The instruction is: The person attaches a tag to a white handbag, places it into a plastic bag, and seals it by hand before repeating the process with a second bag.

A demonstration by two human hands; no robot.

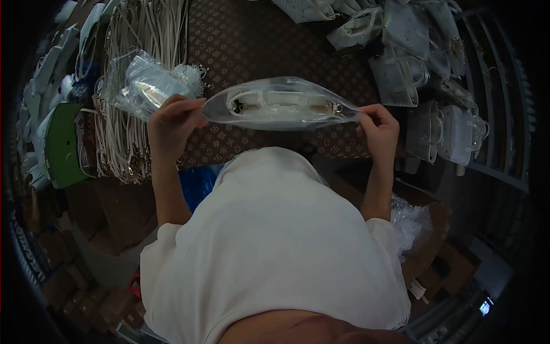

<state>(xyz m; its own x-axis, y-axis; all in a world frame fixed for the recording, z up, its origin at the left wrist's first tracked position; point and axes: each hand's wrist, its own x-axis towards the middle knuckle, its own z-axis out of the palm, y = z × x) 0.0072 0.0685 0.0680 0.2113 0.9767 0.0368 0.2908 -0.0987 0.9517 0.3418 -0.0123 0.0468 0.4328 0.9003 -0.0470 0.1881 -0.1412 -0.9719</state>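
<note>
A clear plastic bag (pixel 286 122) is stretched between my two hands, its mouth spread wide. Inside it sits a white handbag (pixel 281 102) with handles and gold-coloured metal fittings at both ends. My left hand (pixel 175 120) pinches the plastic bag's left corner. The right corner is pinched between the thumb and fingers of my right hand (pixel 378 127). Beyond my left hand lies a stack of clear plastic sleeves (pixel 150 86), resting partly on a bundle of pale straps (pixel 123 126).
The patterned brown tabletop (pixel 240 46) extends ahead. Wrapped white handbags (pixel 424 132) stand at the right, with more at the back right (pixel 355 28). A green object (pixel 64 143) is at the left. Below right is a cardboard box (pixel 438 229) holding plastic.
</note>
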